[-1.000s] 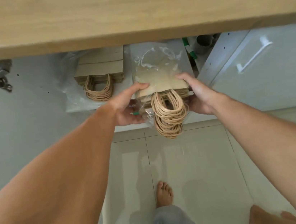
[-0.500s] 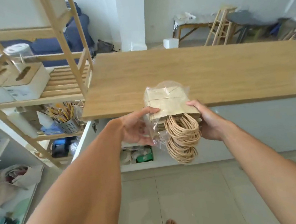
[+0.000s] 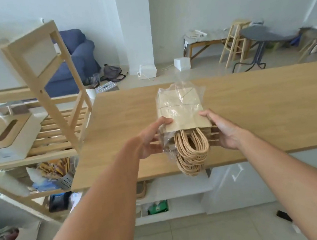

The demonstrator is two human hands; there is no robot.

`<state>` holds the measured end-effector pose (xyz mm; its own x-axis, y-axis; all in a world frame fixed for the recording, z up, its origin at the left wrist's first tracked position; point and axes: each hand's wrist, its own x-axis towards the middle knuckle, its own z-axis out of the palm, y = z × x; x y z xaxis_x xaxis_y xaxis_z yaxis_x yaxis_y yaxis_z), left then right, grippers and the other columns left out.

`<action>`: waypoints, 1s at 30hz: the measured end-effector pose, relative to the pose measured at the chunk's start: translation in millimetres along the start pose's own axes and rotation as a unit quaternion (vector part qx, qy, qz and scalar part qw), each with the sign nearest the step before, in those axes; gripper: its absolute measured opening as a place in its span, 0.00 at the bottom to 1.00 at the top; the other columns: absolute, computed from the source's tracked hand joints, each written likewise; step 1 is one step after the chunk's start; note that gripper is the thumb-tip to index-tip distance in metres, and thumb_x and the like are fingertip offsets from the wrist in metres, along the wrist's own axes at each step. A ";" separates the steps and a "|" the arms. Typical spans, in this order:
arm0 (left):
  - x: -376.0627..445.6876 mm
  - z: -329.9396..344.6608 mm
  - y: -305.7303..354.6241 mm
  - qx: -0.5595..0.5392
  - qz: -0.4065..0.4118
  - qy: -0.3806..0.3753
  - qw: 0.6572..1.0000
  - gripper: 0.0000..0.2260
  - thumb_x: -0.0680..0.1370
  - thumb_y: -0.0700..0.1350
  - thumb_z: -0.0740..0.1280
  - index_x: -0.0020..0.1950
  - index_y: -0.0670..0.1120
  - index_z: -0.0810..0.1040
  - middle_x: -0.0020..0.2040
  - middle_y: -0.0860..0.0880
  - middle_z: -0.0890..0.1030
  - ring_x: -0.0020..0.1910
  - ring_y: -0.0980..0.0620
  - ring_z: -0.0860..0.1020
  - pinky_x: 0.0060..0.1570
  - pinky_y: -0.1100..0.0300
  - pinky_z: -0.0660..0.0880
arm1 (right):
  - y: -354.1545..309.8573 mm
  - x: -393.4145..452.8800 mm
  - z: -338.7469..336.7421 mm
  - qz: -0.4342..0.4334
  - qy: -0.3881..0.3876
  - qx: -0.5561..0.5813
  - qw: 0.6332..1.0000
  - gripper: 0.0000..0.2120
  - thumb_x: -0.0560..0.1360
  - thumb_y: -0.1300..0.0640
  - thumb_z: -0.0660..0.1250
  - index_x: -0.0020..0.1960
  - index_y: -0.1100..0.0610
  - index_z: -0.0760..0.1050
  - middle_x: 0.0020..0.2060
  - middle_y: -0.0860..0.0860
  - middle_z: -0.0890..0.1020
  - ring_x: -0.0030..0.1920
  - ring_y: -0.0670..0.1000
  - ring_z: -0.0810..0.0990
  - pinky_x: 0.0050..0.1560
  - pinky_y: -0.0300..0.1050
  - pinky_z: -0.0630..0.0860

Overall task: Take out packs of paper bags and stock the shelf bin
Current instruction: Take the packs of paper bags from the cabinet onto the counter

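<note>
Both hands were up in front of the chest, and between them sat the pack of paper bags (image 3: 182, 110), a flat stack of brown bags in clear plastic wrap, held above the near part of the wooden countertop (image 3: 262, 106). The left hand (image 3: 150, 141) was curled round the pack's left edge, thumb on top of the paper and fingers tucked beneath, firmly closed on it. The right hand (image 3: 222, 131) mirrored that on the right edge, thumb pressed on the top face, fingers wrapped under the stack. The twisted paper handles (image 3: 193, 151) hung down from the near end of the pack, looping past the counter's front edge. The loose plastic wrap (image 3: 181, 88) puffed up at the far end. Off to the left stood the wooden shelf rack (image 3: 57, 125), with white boxes with wooden lids (image 3: 8, 137) on its slatted middle shelf, well apart from the pack. Lower on that rack sat a perforated metal cup (image 3: 64, 180) stuffed with sticks. Beneath the counter the white cabinet (image 3: 182, 185) stood open, a green packet (image 3: 158, 207) visible inside.
</note>
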<state>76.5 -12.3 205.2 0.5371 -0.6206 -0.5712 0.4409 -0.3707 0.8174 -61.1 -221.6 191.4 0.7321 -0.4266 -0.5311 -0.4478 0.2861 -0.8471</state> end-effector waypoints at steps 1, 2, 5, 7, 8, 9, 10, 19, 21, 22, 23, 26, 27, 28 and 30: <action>21.3 5.2 3.8 0.003 -0.001 0.005 1.000 0.28 0.72 0.61 0.75 0.63 0.43 0.79 0.55 0.43 0.83 0.49 0.44 0.84 0.55 0.50 0.84 | -3.1 19.4 -8.7 0.006 0.003 0.004 1.000 0.34 0.66 0.33 0.74 0.62 0.56 0.80 0.51 0.58 0.85 0.51 0.57 0.82 0.63 0.56 0.78; 41.0 10.8 6.8 0.010 -0.006 0.007 1.000 0.27 0.72 0.62 0.75 0.60 0.44 0.80 0.53 0.44 0.83 0.48 0.45 0.83 0.59 0.49 0.82 | -5.4 37.6 -17.3 0.013 0.006 0.006 1.000 0.34 0.66 0.33 0.74 0.62 0.56 0.80 0.51 0.58 0.85 0.51 0.57 0.82 0.64 0.56 0.78; 91.3 26.0 13.8 0.029 -0.020 0.011 0.999 0.21 0.74 0.63 0.72 0.52 0.46 0.81 0.45 0.48 0.82 0.45 0.48 0.78 0.59 0.52 0.78 | -9.7 86.4 -43.5 0.037 0.017 0.003 0.999 0.32 0.68 0.33 0.73 0.62 0.55 0.80 0.50 0.58 0.86 0.50 0.56 0.82 0.62 0.55 0.79; 117.8 34.5 15.4 0.017 -0.025 0.000 1.000 0.18 0.76 0.61 0.72 0.51 0.47 0.80 0.42 0.49 0.82 0.42 0.50 0.77 0.54 0.53 0.78 | -9.3 111.2 -56.4 0.051 0.027 -0.002 0.998 0.30 0.71 0.34 0.71 0.62 0.55 0.80 0.51 0.58 0.86 0.50 0.56 0.82 0.58 0.53 0.79; 129.0 38.3 15.6 0.016 -0.031 -0.008 0.999 0.17 0.76 0.60 0.71 0.52 0.47 0.80 0.42 0.49 0.81 0.42 0.50 0.77 0.52 0.54 0.78 | -7.7 121.7 -61.0 0.055 0.030 -0.001 0.998 0.30 0.72 0.34 0.71 0.63 0.56 0.80 0.52 0.58 0.87 0.50 0.56 0.82 0.59 0.53 0.78; 139.2 41.3 15.7 0.017 -0.037 -0.013 0.999 0.18 0.76 0.60 0.71 0.53 0.46 0.80 0.42 0.48 0.82 0.42 0.49 0.78 0.50 0.55 0.78 | -5.6 131.1 -64.9 0.057 0.034 0.002 0.998 0.30 0.73 0.35 0.70 0.64 0.56 0.80 0.53 0.59 0.87 0.51 0.56 0.82 0.61 0.53 0.78; 148.2 43.9 16.6 0.015 -0.042 -0.015 0.999 0.18 0.77 0.60 0.70 0.53 0.45 0.79 0.41 0.48 0.82 0.41 0.49 0.78 0.48 0.55 0.78 | -3.7 139.5 -68.2 0.057 0.037 0.006 0.998 0.30 0.74 0.35 0.69 0.65 0.56 0.80 0.53 0.59 0.87 0.51 0.56 0.82 0.60 0.53 0.78; 167.0 29.3 18.2 0.010 -0.032 0.017 0.999 0.31 0.76 0.65 0.72 0.68 0.42 0.75 0.59 0.44 0.83 0.51 0.47 0.84 0.59 0.47 0.81 | -1.0 155.6 -90.8 0.044 0.073 0.023 0.996 0.43 0.66 0.23 0.71 0.69 0.53 0.75 0.61 0.56 0.83 0.57 0.55 0.82 0.53 0.52 0.81; 156.2 15.7 8.4 -0.004 -0.042 0.021 0.999 0.38 0.75 0.68 0.71 0.75 0.42 0.71 0.68 0.43 0.77 0.60 0.40 0.82 0.61 0.43 0.81 | 5.4 148.7 -95.4 0.055 0.111 0.045 0.991 0.45 0.65 0.22 0.69 0.69 0.54 0.75 0.64 0.56 0.81 0.61 0.56 0.81 0.57 0.55 0.80; 147.4 8.9 3.2 -0.012 -0.046 0.020 0.999 0.39 0.76 0.69 0.70 0.76 0.43 0.71 0.69 0.43 0.77 0.62 0.39 0.81 0.61 0.42 0.81 | 9.2 142.6 -96.7 0.065 0.118 0.053 0.990 0.44 0.66 0.23 0.69 0.69 0.54 0.76 0.64 0.56 0.81 0.62 0.57 0.80 0.59 0.56 0.79; 137.5 2.3 -3.0 -0.019 -0.051 0.018 0.998 0.38 0.76 0.69 0.68 0.76 0.44 0.72 0.69 0.44 0.78 0.62 0.38 0.81 0.61 0.42 0.80 | 14.2 134.1 -97.4 0.073 0.116 0.057 0.989 0.42 0.68 0.24 0.69 0.68 0.54 0.76 0.65 0.57 0.81 0.63 0.58 0.80 0.59 0.57 0.79; 98.4 -17.2 -25.5 -0.039 -0.061 0.009 0.997 0.33 0.78 0.69 0.67 0.73 0.45 0.76 0.68 0.44 0.80 0.62 0.37 0.82 0.62 0.41 0.80 | 32.0 95.3 -91.5 0.076 0.107 0.058 0.990 0.39 0.72 0.28 0.69 0.70 0.55 0.76 0.64 0.58 0.80 0.62 0.60 0.80 0.61 0.59 0.80; 82.5 -23.6 -34.8 -0.043 -0.064 0.006 0.997 0.33 0.78 0.69 0.66 0.72 0.45 0.77 0.68 0.44 0.80 0.62 0.37 0.82 0.63 0.41 0.80 | 38.9 78.9 -87.3 0.067 0.103 0.069 0.990 0.38 0.72 0.29 0.70 0.70 0.55 0.76 0.65 0.59 0.80 0.62 0.61 0.81 0.61 0.60 0.80; 65.5 -30.1 -44.9 -0.044 -0.066 0.005 0.997 0.33 0.78 0.69 0.65 0.71 0.46 0.77 0.68 0.44 0.80 0.63 0.37 0.82 0.64 0.40 0.79 | 46.4 61.4 -81.8 0.060 0.094 0.083 0.990 0.36 0.73 0.31 0.70 0.70 0.56 0.76 0.65 0.59 0.80 0.62 0.61 0.81 0.61 0.61 0.80; 25.8 -44.0 -69.5 -0.050 -0.066 0.010 0.997 0.34 0.78 0.72 0.62 0.71 0.47 0.77 0.68 0.46 0.81 0.63 0.37 0.82 0.64 0.39 0.79 | 67.6 25.7 -66.6 0.056 0.051 0.102 0.992 0.33 0.74 0.35 0.72 0.69 0.57 0.76 0.66 0.60 0.81 0.61 0.60 0.82 0.62 0.62 0.80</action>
<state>91.4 27.8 130.4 0.4831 -0.5573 -0.6753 0.5772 -0.3773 0.7242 -106.7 -270.3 119.3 0.6229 -0.4644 -0.6296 -0.4028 0.4995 -0.7670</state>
